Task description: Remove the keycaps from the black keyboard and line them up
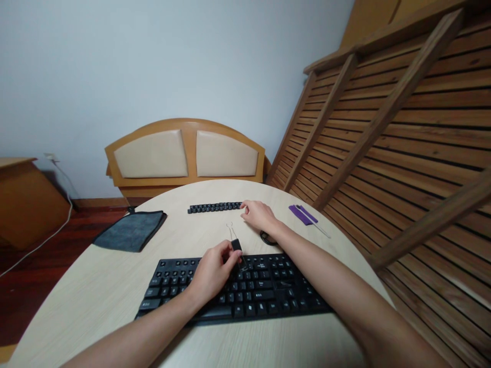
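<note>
My left hand (215, 268) grips a keycap puller (236, 245) by its black handle, its thin wire ends sticking out above and below. It hovers over the black keyboard (263, 295), which lies across the near part of the table. Bare switches show along the keyboard's upper rows where keycaps are off; lower keys have their caps on. Beyond the keyboard, loose black keycaps (215, 207) stand in neat rows. My right hand (259, 214) is at the right end of these rows, thumb and fingers closed around a keycap there, mostly hidden by the fingertips.
A grey-blue cloth (132, 231) lies on the left of the round table (115, 306). To the right are a purple cloth (303, 214) with a thin brush-like stick (317, 227) across it. A coiled black cable (265, 237) sits under my right wrist. Slatted wooden panels (402, 128) lean at right.
</note>
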`<action>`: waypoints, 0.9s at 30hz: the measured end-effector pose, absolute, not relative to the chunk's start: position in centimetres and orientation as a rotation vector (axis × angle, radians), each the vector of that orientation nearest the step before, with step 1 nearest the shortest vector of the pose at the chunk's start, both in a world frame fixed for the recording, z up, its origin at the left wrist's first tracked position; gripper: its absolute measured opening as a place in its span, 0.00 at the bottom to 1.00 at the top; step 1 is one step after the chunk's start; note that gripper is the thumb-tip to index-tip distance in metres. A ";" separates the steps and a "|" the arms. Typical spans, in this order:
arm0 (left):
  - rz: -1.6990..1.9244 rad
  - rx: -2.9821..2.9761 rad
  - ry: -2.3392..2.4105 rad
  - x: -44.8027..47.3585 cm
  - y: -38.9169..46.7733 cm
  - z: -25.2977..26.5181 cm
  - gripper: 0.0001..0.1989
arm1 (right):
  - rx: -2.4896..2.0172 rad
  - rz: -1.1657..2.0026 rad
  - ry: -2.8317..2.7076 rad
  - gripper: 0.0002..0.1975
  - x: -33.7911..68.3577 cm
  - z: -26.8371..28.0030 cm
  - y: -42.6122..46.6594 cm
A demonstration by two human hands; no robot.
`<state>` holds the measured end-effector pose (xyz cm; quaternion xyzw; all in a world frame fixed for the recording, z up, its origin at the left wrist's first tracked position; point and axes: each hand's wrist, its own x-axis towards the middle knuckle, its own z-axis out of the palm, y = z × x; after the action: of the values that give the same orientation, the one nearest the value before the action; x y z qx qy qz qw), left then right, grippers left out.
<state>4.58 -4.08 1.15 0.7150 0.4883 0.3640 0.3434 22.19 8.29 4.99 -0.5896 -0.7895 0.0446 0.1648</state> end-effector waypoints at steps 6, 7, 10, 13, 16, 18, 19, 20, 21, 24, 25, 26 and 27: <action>0.949 1.880 1.247 4.5 -4.2 1.6 0.15 | -1.328 0.490 -2.453 0.10 25.1 5.8 1.3; 0.951 1.887 1.244 4.5 -4.2 1.6 0.15 | -1.244 0.550 -2.472 0.11 25.6 5.8 0.2; 0.959 1.894 1.233 4.4 -4.1 1.6 0.16 | -1.097 0.673 -2.521 0.15 26.8 5.5 -2.6; 0.959 1.889 1.225 4.4 -4.0 1.5 0.16 | -1.093 0.747 -2.472 0.19 27.3 4.7 -4.0; 0.942 1.905 1.246 4.4 -4.2 1.7 0.15 | -1.069 0.784 -2.401 0.18 27.2 3.9 -4.2; 0.924 1.947 1.273 4.4 -4.5 2.2 0.15 | -1.034 0.792 -2.377 0.17 26.9 3.5 -4.1; 0.914 1.976 1.285 4.4 -4.7 2.5 0.15 | -1.018 0.788 -2.374 0.17 26.7 3.4 -4.1; 0.906 2.006 1.296 4.3 -5.0 2.9 0.15 | -1.006 0.777 -2.375 0.16 26.4 3.3 -4.1; 0.896 2.031 1.305 4.3 -5.2 3.2 0.15 | -1.002 0.761 -2.378 0.16 26.1 3.3 -4.2; 0.905 2.056 1.322 4.1 -5.5 3.7 0.15 | -1.015 0.693 -2.408 0.16 25.2 3.3 -4.7; 0.918 2.054 1.328 4.1 -5.5 3.6 0.14 | -1.023 0.669 -2.416 0.16 25.0 3.2 -4.8; 0.929 2.047 1.333 4.0 -5.4 3.4 0.14 | -1.030 0.648 -2.421 0.16 24.8 3.2 -5.0; 0.940 2.032 1.335 4.0 -5.2 3.2 0.14 | -1.033 0.632 -2.425 0.17 24.6 3.2 -5.1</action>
<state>3.99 -5.20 3.18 0.7519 0.4938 0.3479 0.2642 24.64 -5.07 3.18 -0.3724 -0.8739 0.2278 0.2139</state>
